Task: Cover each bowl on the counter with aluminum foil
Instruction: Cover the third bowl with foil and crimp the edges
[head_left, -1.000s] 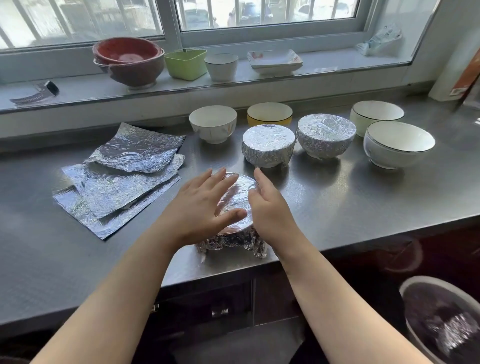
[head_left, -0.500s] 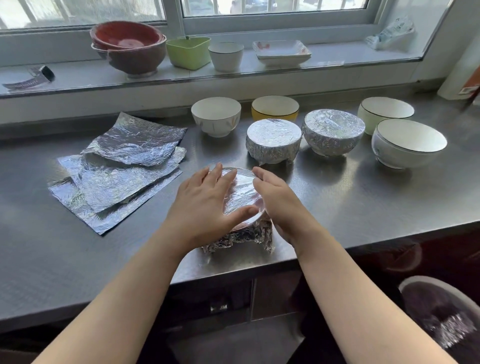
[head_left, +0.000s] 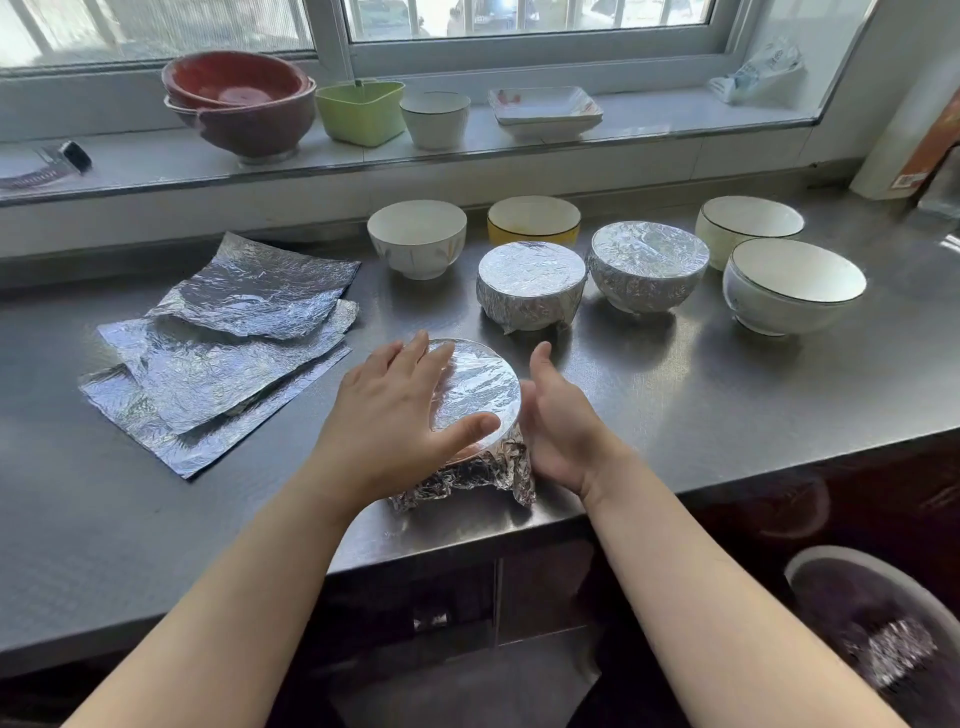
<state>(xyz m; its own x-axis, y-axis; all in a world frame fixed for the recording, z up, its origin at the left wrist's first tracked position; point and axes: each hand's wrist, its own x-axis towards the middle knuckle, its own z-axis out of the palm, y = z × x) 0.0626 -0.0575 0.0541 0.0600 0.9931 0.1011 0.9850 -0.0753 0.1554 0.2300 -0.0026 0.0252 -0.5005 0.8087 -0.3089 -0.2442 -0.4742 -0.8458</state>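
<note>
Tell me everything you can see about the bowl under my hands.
The bowl sits upright near the counter's front edge, wrapped in shiny, wrinkled foil. The foil is stretched smooth and flat over the round rim and crumpled around the sides down to the counter. The bowl itself is hidden. The left hand lies flat on top, thumb along the near rim; the right hand is open at its right side, close to or just touching the foil.

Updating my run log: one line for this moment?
left hand flat on foil-covered bowl | right hand open beside it | four bowls uncovered
</note>
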